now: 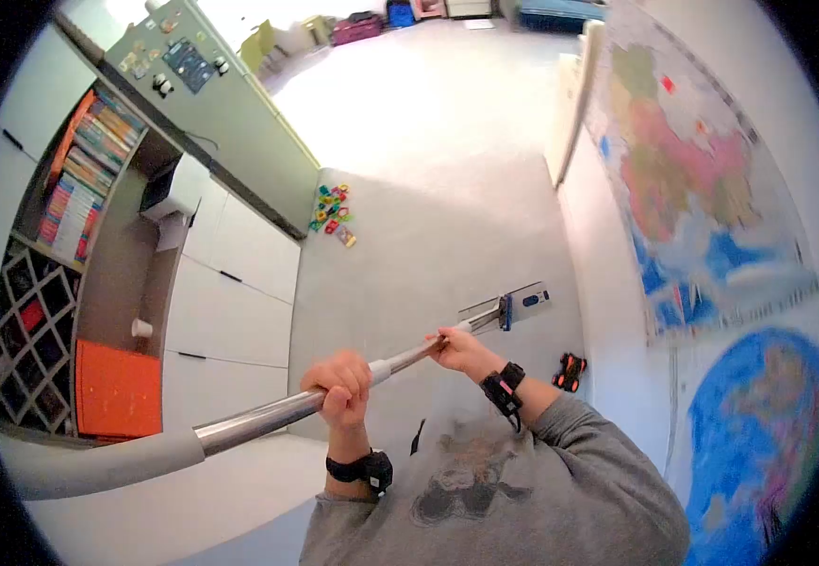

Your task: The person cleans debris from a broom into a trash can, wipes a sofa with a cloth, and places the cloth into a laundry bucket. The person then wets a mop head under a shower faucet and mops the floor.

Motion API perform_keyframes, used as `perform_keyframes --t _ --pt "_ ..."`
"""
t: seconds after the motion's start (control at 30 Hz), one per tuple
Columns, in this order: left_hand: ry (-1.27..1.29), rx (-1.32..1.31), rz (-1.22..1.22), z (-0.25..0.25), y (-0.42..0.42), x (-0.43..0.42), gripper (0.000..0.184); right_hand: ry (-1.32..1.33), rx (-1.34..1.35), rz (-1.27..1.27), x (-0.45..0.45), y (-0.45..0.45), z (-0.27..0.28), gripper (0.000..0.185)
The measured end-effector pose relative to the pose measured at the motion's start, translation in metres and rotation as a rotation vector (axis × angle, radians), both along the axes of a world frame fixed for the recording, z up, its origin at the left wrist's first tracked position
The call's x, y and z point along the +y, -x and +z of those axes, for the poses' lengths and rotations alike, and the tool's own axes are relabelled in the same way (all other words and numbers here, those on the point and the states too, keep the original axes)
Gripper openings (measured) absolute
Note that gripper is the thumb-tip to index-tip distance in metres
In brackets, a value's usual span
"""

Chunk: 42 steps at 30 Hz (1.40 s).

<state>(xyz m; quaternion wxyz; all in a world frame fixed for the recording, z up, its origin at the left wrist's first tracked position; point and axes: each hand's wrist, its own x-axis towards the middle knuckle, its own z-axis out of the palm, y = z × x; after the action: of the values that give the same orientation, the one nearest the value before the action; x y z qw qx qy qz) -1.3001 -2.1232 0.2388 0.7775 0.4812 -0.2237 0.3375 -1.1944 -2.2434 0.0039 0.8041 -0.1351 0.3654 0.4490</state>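
A long pole of silver metal tube with pale grey plastic sleeves (263,418) is held slantwise across the view, its thick end at eight o'clock and its far end just right of the middle; at three o'clock a flat, grey rectangular mop head with a blue joint (530,297) is set on the pale grey floor (428,245).

The left hand (341,385) is closed around the metal tube, just below a pale sleeve; the right hand (456,349) is placed farther along, nearer the mop head, with its fingers curled narrowly about the pole. A black strapped device is worn on each wrist; both arms are clothed in a grey short-sleeved shirt with a dark print (579,481).

At eleven o'clock a scatter of small multicoloured toys (331,209) is seen on the floor, near the base of a grey-green panel with magnets (211,85); at four o'clock a small black and red toy car (570,372) is found beside the white wall. White cabinets with black handles (230,307) are lined up at nine o'clock; colourful maps (702,170) are mounted from two to four o'clock.
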Motion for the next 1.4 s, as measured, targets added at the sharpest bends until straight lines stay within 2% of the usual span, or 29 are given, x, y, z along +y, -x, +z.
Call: perform_keyframes --t 0.1,0.23,0.3,0.4,0.47,0.5,0.53,0.57,0.63,0.67,0.7,0.8,0.9,0.97,1.1,1.2,1.3,1.37,1.4 --pt "-0.047 0.070 0.130 0.008 -0.051 -0.006 0.025 0.125 -0.014 0.020 0.013 -0.058 0.015 0.014" --pt "-0.107 0.053 0.175 -0.005 -0.139 0.020 0.025 0.064 0.008 0.052 0.041 -0.153 0.004 0.014" --pt "-0.125 0.141 0.182 -0.016 -0.184 0.040 0.024 0.119 -0.038 0.002 0.062 -0.200 -0.022 0.015" --pt "-0.117 0.146 0.083 -0.032 -0.273 0.078 0.025 -0.249 -0.085 0.035 0.101 -0.294 -0.178 0.014" --pt "-0.103 0.146 0.066 -0.041 -0.337 0.103 0.025 -0.061 -0.056 0.005 0.118 -0.357 -0.155 0.012" --pt "-0.076 0.178 0.058 -0.043 -0.370 0.112 0.025 0.139 0.003 -0.020 0.123 -0.395 -0.153 0.011" --pt "-0.055 0.169 0.069 -0.044 -0.401 0.119 0.025 0.145 0.142 -0.093 0.128 -0.427 -0.152 0.010" --pt "-0.029 0.224 0.060 -0.043 -0.427 0.126 0.025 0.160 0.153 -0.082 0.126 -0.454 -0.157 0.010" --pt "-0.025 0.289 0.045 -0.035 -0.480 0.147 0.025 -0.114 -0.037 0.001 0.135 -0.518 -0.213 0.011" --pt "-0.120 0.241 0.036 -0.030 -0.509 0.156 0.025 0.175 -0.087 0.031 0.138 -0.535 -0.121 0.013" --pt "-0.215 0.190 0.028 -0.027 -0.540 0.167 0.025 0.166 -0.090 0.031 0.151 -0.570 -0.129 0.013" --pt "-0.183 0.168 -0.011 -0.021 -0.607 0.203 0.019 0.297 -0.189 -0.042 0.174 -0.649 -0.166 0.015" --pt "-0.132 0.088 0.079 -0.009 -0.682 0.233 0.026 0.265 -0.110 -0.141 0.192 -0.735 -0.181 0.016" --pt "-0.184 -0.001 0.084 -0.001 -0.731 0.258 0.024 0.246 -0.069 -0.186 0.209 -0.797 -0.183 0.017" --pt "-0.215 -0.026 0.214 0.019 -0.829 0.301 0.021 0.254 -0.038 -0.056 0.247 -0.903 -0.184 0.017" --pt "-0.097 -0.058 0.362 0.036 -0.891 0.338 0.019 0.254 -0.050 0.100 0.293 -0.967 -0.192 0.016" --pt "-0.109 -0.054 0.481 0.051 -0.943 0.377 0.018 0.240 -0.227 0.186 0.329 -1.023 -0.192 0.016" --pt "-0.146 -0.070 0.517 0.052 -0.981 0.412 0.017 0.287 -0.253 0.178 0.366 -1.067 -0.169 0.013" --pt "-0.147 -0.071 0.509 0.052 -0.999 0.427 0.017 0.280 -0.170 0.107 0.375 -1.088 -0.137 0.007"
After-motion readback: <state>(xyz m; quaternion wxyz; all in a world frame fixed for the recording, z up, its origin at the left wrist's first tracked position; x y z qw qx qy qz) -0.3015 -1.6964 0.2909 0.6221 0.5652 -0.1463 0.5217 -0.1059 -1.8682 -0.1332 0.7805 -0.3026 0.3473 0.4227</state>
